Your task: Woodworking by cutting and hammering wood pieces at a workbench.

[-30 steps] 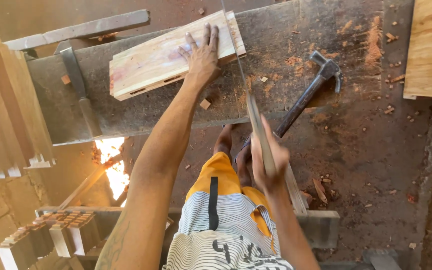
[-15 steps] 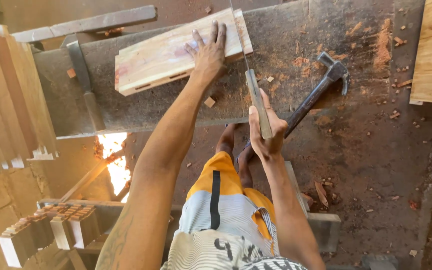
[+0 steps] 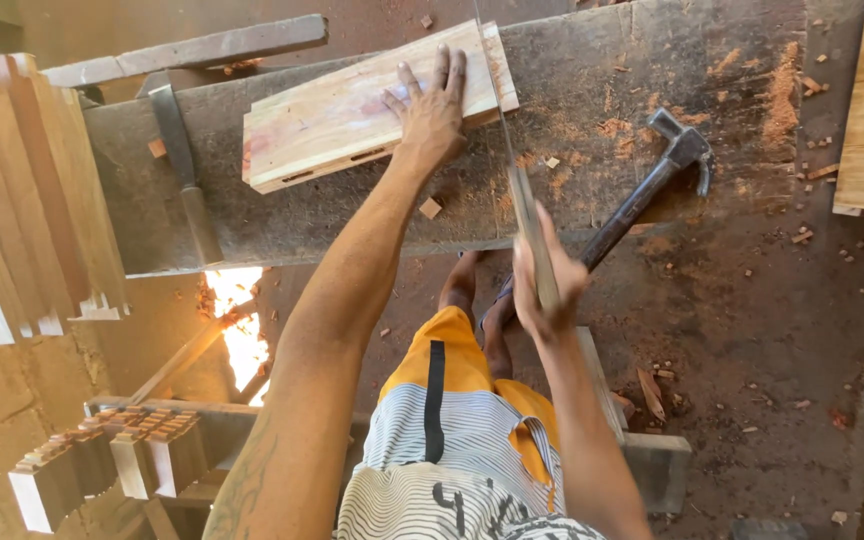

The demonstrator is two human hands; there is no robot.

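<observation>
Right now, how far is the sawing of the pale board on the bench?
Done: the pale board lies flat on the dark bench, two slots already cut in its near edge, with sawdust and chips around it. In hand: the left hand presses the board down; the right hand holds the saw, blade at the board's right end. Left: that end piece is not yet off. The hammer lies unused.

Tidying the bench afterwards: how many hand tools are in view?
3: a saw in the right hand, a hammer lying on the bench's right part, a chisel on its left end. Others may be hidden.
</observation>
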